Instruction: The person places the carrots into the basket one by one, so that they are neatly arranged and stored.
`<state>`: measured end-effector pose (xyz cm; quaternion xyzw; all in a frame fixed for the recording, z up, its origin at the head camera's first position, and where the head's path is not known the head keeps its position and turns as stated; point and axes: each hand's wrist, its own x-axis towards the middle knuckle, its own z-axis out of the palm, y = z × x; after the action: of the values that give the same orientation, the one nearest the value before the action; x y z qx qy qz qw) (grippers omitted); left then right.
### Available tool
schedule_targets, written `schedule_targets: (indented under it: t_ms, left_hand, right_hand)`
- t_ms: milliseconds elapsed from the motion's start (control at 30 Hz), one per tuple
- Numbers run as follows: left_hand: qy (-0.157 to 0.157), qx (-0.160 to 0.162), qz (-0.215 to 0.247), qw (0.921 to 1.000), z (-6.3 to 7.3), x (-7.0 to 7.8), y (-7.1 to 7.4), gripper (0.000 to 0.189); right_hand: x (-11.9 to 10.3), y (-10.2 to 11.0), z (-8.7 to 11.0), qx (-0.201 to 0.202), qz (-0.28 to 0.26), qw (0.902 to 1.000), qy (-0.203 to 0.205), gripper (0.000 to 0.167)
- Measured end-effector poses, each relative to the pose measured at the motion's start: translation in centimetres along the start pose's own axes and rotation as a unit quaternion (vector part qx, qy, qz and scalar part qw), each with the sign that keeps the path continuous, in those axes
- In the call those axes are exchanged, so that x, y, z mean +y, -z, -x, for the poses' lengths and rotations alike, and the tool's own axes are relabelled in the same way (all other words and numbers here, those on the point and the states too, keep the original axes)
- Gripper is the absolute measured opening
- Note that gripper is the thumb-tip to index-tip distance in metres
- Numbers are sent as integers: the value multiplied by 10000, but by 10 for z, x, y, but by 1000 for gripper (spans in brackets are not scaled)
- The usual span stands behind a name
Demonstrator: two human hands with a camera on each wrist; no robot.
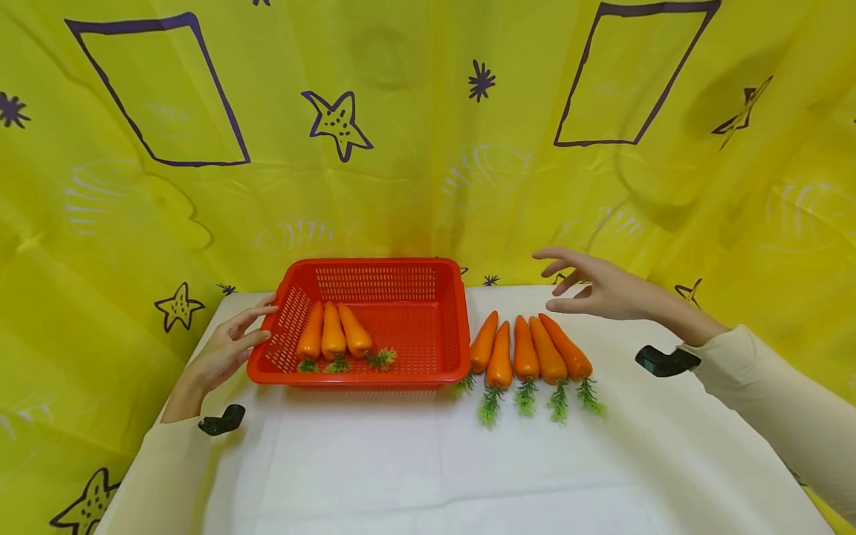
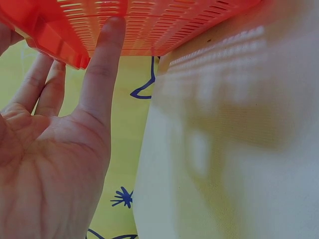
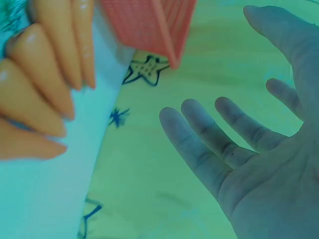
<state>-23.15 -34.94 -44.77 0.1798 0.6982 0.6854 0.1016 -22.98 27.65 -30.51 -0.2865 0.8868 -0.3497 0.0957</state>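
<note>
My left hand (image 1: 224, 353) is at the left end of a red plastic basket (image 1: 374, 377), its fingers fairly straight and touching the rim. In the left wrist view the thumb (image 2: 102, 64) rests against the slotted outer wall. Three orange carrots (image 1: 332, 334) with green tops lie side by side inside the basket, at its left. Several more carrots (image 1: 526, 353) lie in a row on the table to the right of the basket, tips pointing away. My right hand (image 1: 605, 288) hovers beyond and right of this row, holding nothing, fingers spread and slightly bent.
A white cloth (image 1: 428, 461) covers the table. Yellow curtains (image 1: 414, 200) with dark star and frame drawings hang close behind the table and at both sides. A dark wrist device (image 1: 223, 421) is on the left wrist, another (image 1: 665, 362) on the right.
</note>
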Motion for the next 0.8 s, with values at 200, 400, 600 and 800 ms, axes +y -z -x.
schedule_targets:
  t_ms: [200, 400, 600, 800]
  left_hand:
    - [45, 39, -66, 10000, -1, 1, 0, 47]
    - [66, 79, -64, 9999, -1, 1, 0, 47]
    - [41, 40, -143, 9999, 0, 1, -1, 47]
    - [-16, 2, 48, 10000, 0, 1, -1, 46]
  right_hand:
    - [16, 5, 28, 205, 71, 9997, -132, 75]
    - [28, 5, 43, 345, 115, 9991, -227, 74]
    - [40, 2, 47, 368, 52, 9989, -300, 74]
    - [53, -1, 39, 246, 80, 9992, -320, 71]
